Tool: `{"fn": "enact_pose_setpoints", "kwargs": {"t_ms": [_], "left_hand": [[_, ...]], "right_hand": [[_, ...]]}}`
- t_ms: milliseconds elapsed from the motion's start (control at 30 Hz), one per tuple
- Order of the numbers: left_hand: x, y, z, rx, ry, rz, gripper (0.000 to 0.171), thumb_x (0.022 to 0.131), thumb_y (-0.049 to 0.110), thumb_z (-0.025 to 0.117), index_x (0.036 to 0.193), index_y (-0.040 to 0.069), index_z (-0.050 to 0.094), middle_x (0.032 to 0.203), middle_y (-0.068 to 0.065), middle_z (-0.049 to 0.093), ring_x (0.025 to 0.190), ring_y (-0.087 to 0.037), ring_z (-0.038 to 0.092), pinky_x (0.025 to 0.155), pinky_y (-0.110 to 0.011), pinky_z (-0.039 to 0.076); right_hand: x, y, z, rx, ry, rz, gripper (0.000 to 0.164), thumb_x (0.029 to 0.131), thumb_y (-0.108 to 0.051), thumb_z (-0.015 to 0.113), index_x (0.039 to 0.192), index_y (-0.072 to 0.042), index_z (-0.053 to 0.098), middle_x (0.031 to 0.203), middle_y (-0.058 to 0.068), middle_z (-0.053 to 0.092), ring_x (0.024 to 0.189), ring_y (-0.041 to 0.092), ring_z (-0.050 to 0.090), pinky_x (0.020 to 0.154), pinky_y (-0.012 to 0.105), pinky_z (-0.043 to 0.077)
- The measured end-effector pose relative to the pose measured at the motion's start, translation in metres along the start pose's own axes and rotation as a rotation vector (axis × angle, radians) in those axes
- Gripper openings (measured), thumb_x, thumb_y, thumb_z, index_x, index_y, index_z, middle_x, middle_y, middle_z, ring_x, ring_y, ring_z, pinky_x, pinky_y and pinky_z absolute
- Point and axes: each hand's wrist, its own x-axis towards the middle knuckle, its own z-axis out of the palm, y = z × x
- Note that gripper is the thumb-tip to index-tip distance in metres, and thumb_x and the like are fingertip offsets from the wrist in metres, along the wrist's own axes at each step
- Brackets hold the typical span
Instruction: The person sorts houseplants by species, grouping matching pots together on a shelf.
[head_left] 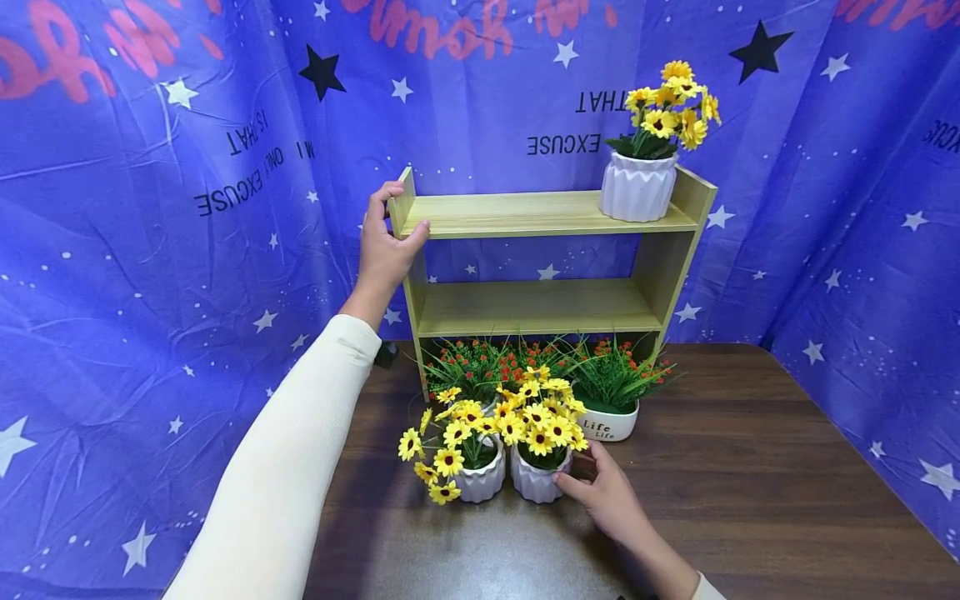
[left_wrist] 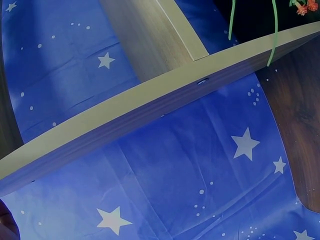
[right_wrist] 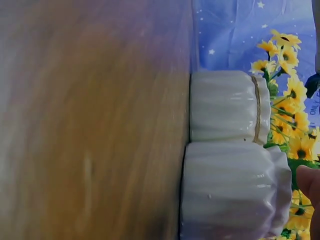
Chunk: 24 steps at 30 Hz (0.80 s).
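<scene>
Touching white pot [head_left: 537,483], right hand [head_left: 611,500] (beside)

head view: looks forward and down from above the near edge of the table [head_left: 750,467], facing the blue star curtain [head_left: 150,250]; far enough to take in the whole wooden shelf [head_left: 536,308] at the far edge, and both arms.
left wrist view: very near the shelf's left side panel [left_wrist: 150,105], seen edge-on as a diagonal band, looking down along it to the curtain and a strip of table [left_wrist: 297,125].
right wrist view: rolled sideways, almost at table level, very close to two white ribbed pots [right_wrist: 230,190].
shared: head and left wrist, the shelf's left end; head and right wrist, the two pots [head_left: 536,479] by the near edge.
</scene>
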Motion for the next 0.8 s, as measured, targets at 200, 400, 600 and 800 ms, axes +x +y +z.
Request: {"fn": "enact_pose_setpoints", "kwargs": {"t_ms": [200, 400, 600, 800], "left_hand": [[0.001, 0.000, 0.000, -0.008, 0.003, -0.004, 0.054, 0.081, 0.007, 0.075, 0.129, 0.007, 0.050, 0.142, 0.002, 0.049, 0.116, -0.020, 0.049, 0.086, -0.032, 0.045], [0.000, 0.002, 0.000, -0.016, -0.004, -0.009, 0.055, 0.080, 0.006, 0.075, 0.129, 0.006, 0.050, 0.143, 0.002, 0.048, 0.116, -0.020, 0.050, 0.084, -0.031, 0.045], [0.000, 0.001, -0.001, -0.015, 0.005, -0.003, 0.055, 0.081, 0.006, 0.075, 0.129, 0.005, 0.050, 0.142, 0.001, 0.049, 0.114, -0.020, 0.050, 0.084, -0.031, 0.045], [0.000, 0.000, 0.000, -0.012, 0.006, -0.013, 0.055, 0.080, 0.007, 0.075, 0.130, 0.006, 0.050, 0.141, 0.001, 0.050, 0.114, -0.020, 0.050, 0.085, -0.033, 0.045]], "right_hand": [[0.003, 0.002, 0.007, -0.065, 0.005, 0.006, 0.074, 0.076, -0.015, 0.085, 0.139, -0.003, 0.047, 0.134, 0.020, 0.057, 0.123, 0.036, 0.053, 0.103, 0.055, 0.039], [0.006, 0.003, 0.015, -0.011, -0.009, 0.001, 0.088, 0.072, -0.012, 0.087, 0.144, -0.003, 0.037, 0.140, 0.024, 0.050, 0.128, 0.040, 0.048, 0.107, 0.056, 0.034], [0.008, 0.003, 0.024, -0.043, -0.008, -0.016, 0.096, 0.069, -0.013, 0.089, 0.145, 0.001, 0.032, 0.140, 0.027, 0.049, 0.128, 0.042, 0.048, 0.109, 0.056, 0.032], [0.011, 0.002, 0.030, -0.116, 0.004, -0.022, 0.098, 0.067, -0.018, 0.091, 0.143, 0.005, 0.033, 0.138, 0.028, 0.049, 0.128, 0.043, 0.047, 0.110, 0.056, 0.030]]}}
